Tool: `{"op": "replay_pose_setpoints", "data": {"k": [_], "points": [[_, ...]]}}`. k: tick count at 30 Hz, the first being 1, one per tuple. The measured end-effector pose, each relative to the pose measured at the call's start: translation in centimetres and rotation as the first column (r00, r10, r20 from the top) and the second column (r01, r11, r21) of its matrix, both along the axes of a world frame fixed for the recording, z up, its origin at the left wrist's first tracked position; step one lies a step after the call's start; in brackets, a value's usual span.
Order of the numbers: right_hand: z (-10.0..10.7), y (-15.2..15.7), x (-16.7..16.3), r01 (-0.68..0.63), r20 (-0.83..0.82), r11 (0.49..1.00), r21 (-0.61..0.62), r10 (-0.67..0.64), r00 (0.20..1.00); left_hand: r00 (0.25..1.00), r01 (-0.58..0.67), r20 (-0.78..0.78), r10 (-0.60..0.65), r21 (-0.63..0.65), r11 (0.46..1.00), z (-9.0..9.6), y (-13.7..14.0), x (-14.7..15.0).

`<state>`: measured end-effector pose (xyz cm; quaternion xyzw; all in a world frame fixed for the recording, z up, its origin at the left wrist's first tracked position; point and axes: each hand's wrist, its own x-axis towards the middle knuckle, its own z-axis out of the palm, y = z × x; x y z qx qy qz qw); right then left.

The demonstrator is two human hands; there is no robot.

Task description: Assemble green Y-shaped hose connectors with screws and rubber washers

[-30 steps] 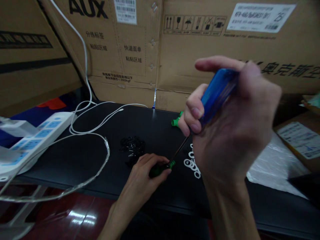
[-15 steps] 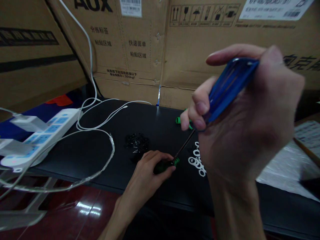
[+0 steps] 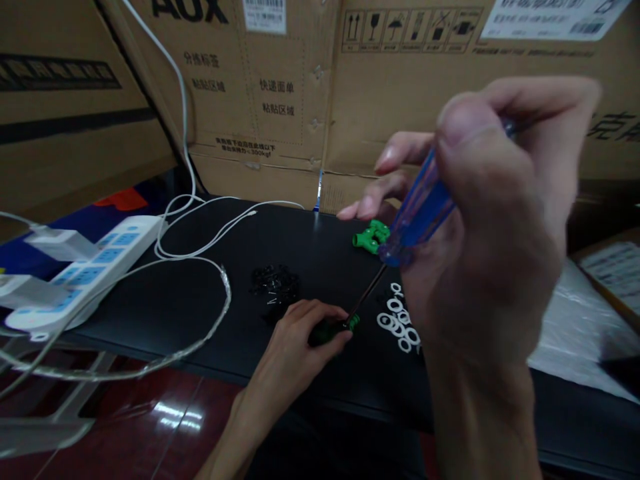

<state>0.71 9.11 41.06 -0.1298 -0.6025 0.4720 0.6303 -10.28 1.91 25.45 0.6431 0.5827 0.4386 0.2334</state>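
While cardboard boxes [image 3: 280,100] walled in the far edge of the black bench [image 3: 200,313] and its near edge lay open just below the left wrist, the free room was the bare stretch in the middle. White washers [image 3: 400,327] lay just right of the work, a heap of black screws [image 3: 274,283] just behind it, a spare green part [image 3: 371,237] farther back, and white cables [image 3: 200,247] and a power strip [image 3: 80,273] well off to the left. The left hand [image 3: 300,333] pinched a small green piece [image 3: 330,330] closed in its fingers against the bench, while the right hand [image 3: 490,227] gripped the blue-handled screwdriver [image 3: 420,213], its thin shaft slanting down to that piece.
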Motion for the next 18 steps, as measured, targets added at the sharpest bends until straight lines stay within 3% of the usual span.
{"op": "replay_pose_setpoints", "data": {"k": [3,8,14,18], "points": [[0.01,-0.03,-0.3,-0.007,-0.044,0.999,-0.033,0.005,0.999,1.0,0.004,-0.001,-0.004,0.005,1.0,0.04,-0.04,0.07],[0.19,0.16,0.08,-0.001,0.1,1.0,-0.007,0.002,0.995,1.0,0.001,0.004,-0.001,0.002,1.0,-0.05,-0.07,0.14],[0.09,-0.19,-0.48,0.035,-0.05,0.999,0.002,-0.035,0.998,1.0,0.008,0.014,-0.008,-0.009,1.0,-0.18,-0.03,0.09],[0.29,-0.1,-0.42,0.013,0.01,0.999,-0.047,-0.012,1.0,1.0,0.008,0.005,-0.008,0.004,1.0,0.0,-0.02,0.09]]}}
